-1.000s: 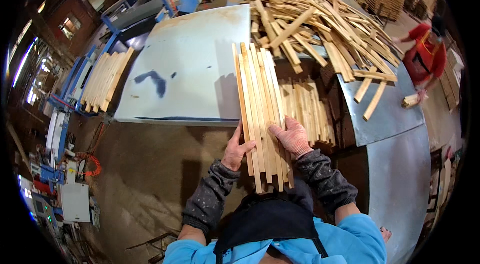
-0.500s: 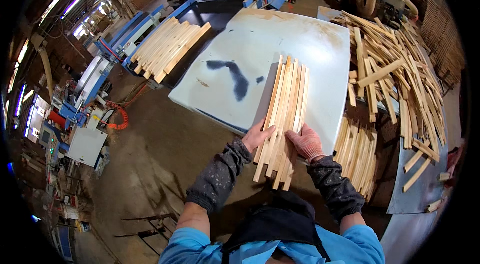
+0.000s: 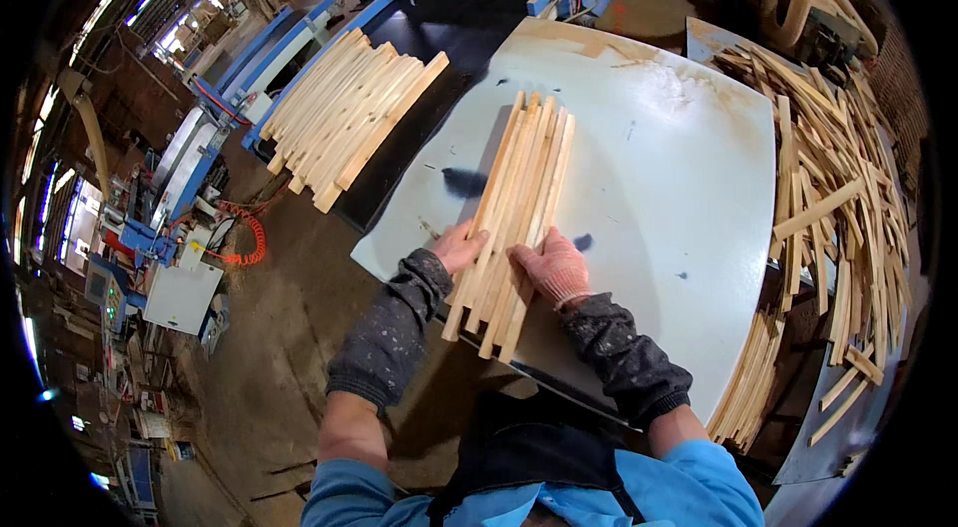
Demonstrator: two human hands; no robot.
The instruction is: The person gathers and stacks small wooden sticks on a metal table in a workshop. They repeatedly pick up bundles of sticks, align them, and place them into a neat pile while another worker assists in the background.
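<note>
On the left, stacked slats: a second batch of pale wooden slats (image 3: 349, 118) lies fanned on a dark machine bed beside blue machinery (image 3: 299, 28), well apart from the hands.
Left hand: the left hand (image 3: 459, 250) lies against the left edge of the bundle near its lower end, fingers curled onto the wood, pressing rather than lifting as far as I can judge.
Bundle: a flat bundle of wooden slats (image 3: 519, 198) lies on the pale grey table (image 3: 679, 178), running away from the person and leaning slightly rightward, its near ends jutting past the table edge.
Look of the bundle: light, clean-cut strips of like width, side by side; far ends fairly even, near ends stepped and uneven.
Right hand: the right hand (image 3: 554, 269) rests palm down on the right side of the bundle, fingers spread over the slats, holding them together.
Progress: the slats seem gathered and set on the table; squaring the near ends looks left to do.
On the right, loose heap: a tangled pile of slats (image 3: 838, 188) crowds the table's right edge, unsorted.
</note>
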